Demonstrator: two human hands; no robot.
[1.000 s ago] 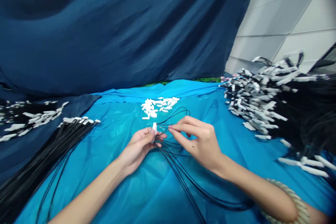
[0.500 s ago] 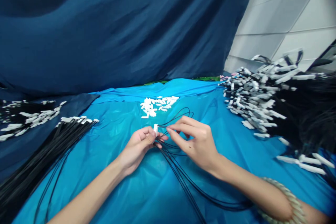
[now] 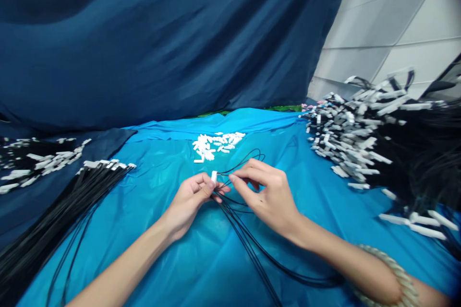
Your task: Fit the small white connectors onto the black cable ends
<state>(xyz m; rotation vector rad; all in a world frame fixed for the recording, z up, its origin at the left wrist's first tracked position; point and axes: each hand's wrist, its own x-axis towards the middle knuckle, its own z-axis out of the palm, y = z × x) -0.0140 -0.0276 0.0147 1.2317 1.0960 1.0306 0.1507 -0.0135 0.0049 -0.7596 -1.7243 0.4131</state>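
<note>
My left hand (image 3: 196, 191) pinches a small white connector housing (image 3: 214, 177) upright between thumb and fingers. Several thin black wires (image 3: 248, 244) pass by its fingertips and trail down over the blue cloth. Just to the right, my right hand (image 3: 266, 187) is closed in a pinch, thumb against forefinger, on a black wire (image 3: 224, 174) whose end meets the side of the housing. Whether the wire's tip sits inside the housing is too small to tell. A loop of black wire (image 3: 257, 152) rises behind my right fingers.
Loose white housings (image 3: 216, 144) lie in a heap beyond my hands. A bundle of black wires with white ends (image 3: 104, 172) lies on the left, near another pile (image 3: 46, 160) on dark cloth. A large heap of white-ended wires (image 3: 353, 129) spreads at right. Dark blue fabric (image 3: 162, 43) hangs behind.
Almost nothing differs. Both hands keep their grips with only a tiny shift, and the wire loop behind my right hand has moved slightly.
</note>
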